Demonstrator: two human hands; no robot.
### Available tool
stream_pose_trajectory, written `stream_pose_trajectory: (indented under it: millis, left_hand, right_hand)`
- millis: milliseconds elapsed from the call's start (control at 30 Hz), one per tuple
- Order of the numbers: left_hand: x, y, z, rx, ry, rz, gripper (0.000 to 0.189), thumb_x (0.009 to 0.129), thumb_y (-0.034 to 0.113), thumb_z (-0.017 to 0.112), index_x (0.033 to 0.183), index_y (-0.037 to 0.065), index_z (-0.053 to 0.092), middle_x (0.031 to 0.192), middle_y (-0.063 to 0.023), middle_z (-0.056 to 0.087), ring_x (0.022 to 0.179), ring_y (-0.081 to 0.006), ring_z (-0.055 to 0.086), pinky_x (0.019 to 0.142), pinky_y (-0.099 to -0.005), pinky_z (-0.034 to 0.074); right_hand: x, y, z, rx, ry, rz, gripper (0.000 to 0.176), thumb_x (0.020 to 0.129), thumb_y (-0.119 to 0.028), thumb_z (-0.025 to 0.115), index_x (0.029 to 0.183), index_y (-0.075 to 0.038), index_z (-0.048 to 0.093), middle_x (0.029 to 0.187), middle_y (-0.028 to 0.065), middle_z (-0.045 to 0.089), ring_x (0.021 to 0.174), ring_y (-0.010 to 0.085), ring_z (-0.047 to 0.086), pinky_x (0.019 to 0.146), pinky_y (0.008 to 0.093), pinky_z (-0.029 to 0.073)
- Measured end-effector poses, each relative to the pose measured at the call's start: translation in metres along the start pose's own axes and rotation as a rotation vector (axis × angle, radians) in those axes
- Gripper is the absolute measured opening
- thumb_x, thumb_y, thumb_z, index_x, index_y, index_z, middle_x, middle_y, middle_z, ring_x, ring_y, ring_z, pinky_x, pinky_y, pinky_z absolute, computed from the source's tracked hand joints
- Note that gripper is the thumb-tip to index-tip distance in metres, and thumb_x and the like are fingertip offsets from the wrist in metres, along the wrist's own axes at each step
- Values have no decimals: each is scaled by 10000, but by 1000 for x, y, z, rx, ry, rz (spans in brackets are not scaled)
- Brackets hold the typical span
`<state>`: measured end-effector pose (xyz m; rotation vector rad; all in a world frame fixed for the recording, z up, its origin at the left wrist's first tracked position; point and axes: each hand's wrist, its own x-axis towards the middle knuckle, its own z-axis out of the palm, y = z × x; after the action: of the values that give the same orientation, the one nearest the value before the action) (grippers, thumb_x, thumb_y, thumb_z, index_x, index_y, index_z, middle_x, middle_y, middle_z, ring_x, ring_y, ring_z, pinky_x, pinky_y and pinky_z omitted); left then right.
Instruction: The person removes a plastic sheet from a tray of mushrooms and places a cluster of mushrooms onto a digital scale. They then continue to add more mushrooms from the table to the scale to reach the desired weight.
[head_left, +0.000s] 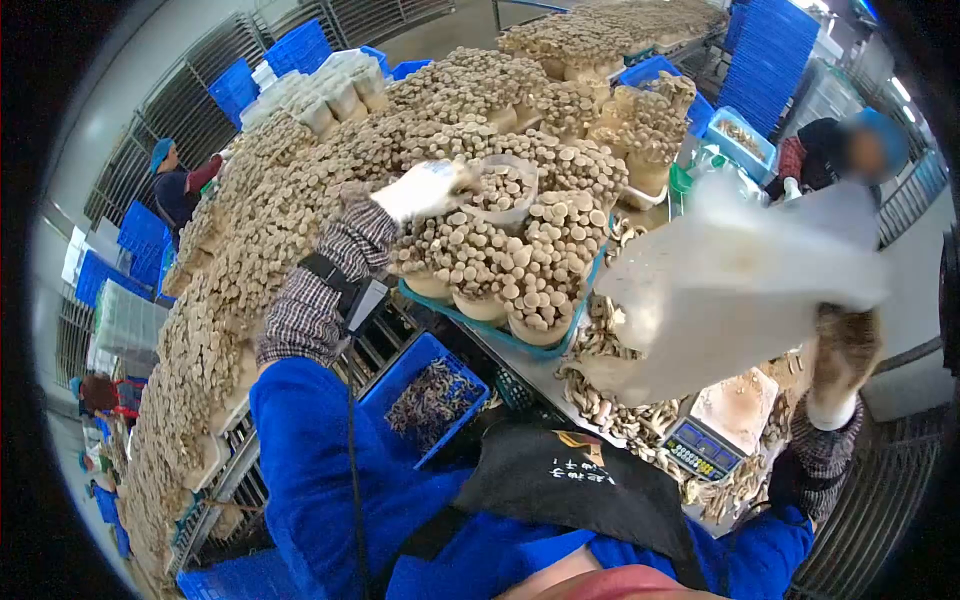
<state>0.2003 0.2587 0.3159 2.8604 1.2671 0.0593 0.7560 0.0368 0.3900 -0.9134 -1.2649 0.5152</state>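
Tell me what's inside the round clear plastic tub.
Small brown-capped mushrooms fill the round clear plastic tub, which the white-gloved left hand touches. Its bottom is covered by them.

Bright, even light from above; strip lights (902, 88) glare at far right. Shadows are soft, pooled under the mushroom caps (500, 265) and below the tabletop (530, 365). Fisheye lens: black ring round the frame, blue crates (765, 60) bow near the edges. Centre sharp. White tub (740, 290) gripped in the right hand (845, 350) is smeared by motion, nearly washed out. Left hand (425, 190), pale-gloved, blows out white beside the clear cup (503, 190) it holds; outlines slightly soft.
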Motion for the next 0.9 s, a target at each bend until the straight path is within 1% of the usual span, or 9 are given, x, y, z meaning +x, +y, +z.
stream_pose_trajectory:
  millis: [33, 167, 267, 367, 433, 500, 567, 667, 900]
  left_hand:
    - [-9, -21, 20, 53, -50, -75, 363, 861, 178, 693, 1218, 130, 646, 1259, -122, 628, 1171, -289, 607, 995, -404, 495]
    - [-16, -76, 79, -45, 103, -73, 431, 746, 37, 684, 1173, 92, 675, 1222, -144, 633, 1166, -328, 592, 991, -402, 479]
    - [-8, -53, 65, 221, 8, -1, 362, 778, 125, 698, 1139, 106, 699, 1130, -119, 629, 1085, -324, 594, 923, -433, 484]
    - [-12, -57, 87, 255, 245, 168, 186, 825, 129, 610, 983, 104, 704, 1010, -106, 604, 997, -300, 574, 880, -418, 469]
    - [-17, -44, 83, 327, 213, 121, 137, 850, 159, 569, 913, 116, 683, 963, -85, 591, 959, -272, 569, 859, -400, 464]
    - [-20, -53, 90, 447, 226, 259, 124, 888, 177, 532, 870, 130, 645, 914, -59, 589, 921, -248, 572, 845, -401, 467]
    - [-21, -38, 76, 451, 53, 140, 156, 844, 193, 597, 908, 119, 718, 1040, -44, 629, 1033, -243, 586, 887, -399, 471]
    - [-13, -51, 71, 237, -7, 42, 197, 791, 234, 690, 948, 122, 727, 1041, -59, 636, 1042, -254, 595, 876, -398, 479]
    - [-6, -59, 72, 302, 54, 35, 246, 855, 254, 676, 1047, 107, 722, 1151, -100, 603, 1129, -284, 558, 937, -436, 448]
  right_hand:
    - [1, -28, 21, -342, 14, -233, 475, 944, -203, 681, 1342, 21, 547, 1222, 113, 646, 1051, 216, 630, 939, 314, 487]
    - [8, -46, 3, -192, 8, -191, 415, 980, -103, 625, 1349, 63, 530, 1266, 132, 638, 1133, 221, 622, 975, 344, 497]
    - [0, -50, 24, -246, 49, -212, 411, 977, -118, 635, 1330, 69, 537, 1252, 134, 640, 1125, 213, 622, 956, 335, 499]
    - [-14, -58, 62, -355, 84, -231, 416, 973, -136, 647, 1316, 72, 538, 1230, 141, 637, 1109, 205, 615, 939, 324, 491]
    - [-17, -61, 75, -393, 70, -260, 417, 968, -129, 648, 1312, 81, 539, 1217, 137, 638, 1102, 205, 608, 953, 330, 478]
    - [-17, -65, 79, -440, 76, -265, 417, 962, -119, 652, 1306, 90, 542, 1211, 131, 639, 1110, 212, 602, 975, 342, 466]
    - [-18, -62, 74, -453, 58, -194, 426, 960, -111, 653, 1315, 91, 535, 1220, 128, 636, 1126, 211, 594, 988, 341, 458]
    - [-21, -55, 71, -373, 65, -158, 415, 955, -94, 652, 1311, 88, 541, 1216, 122, 639, 1128, 209, 594, 992, 336, 456]
    - [-31, -45, 61, -301, 41, -75, 445, 955, -146, 673, 1311, 87, 542, 1197, 110, 648, 1100, 190, 606, 975, 325, 464]
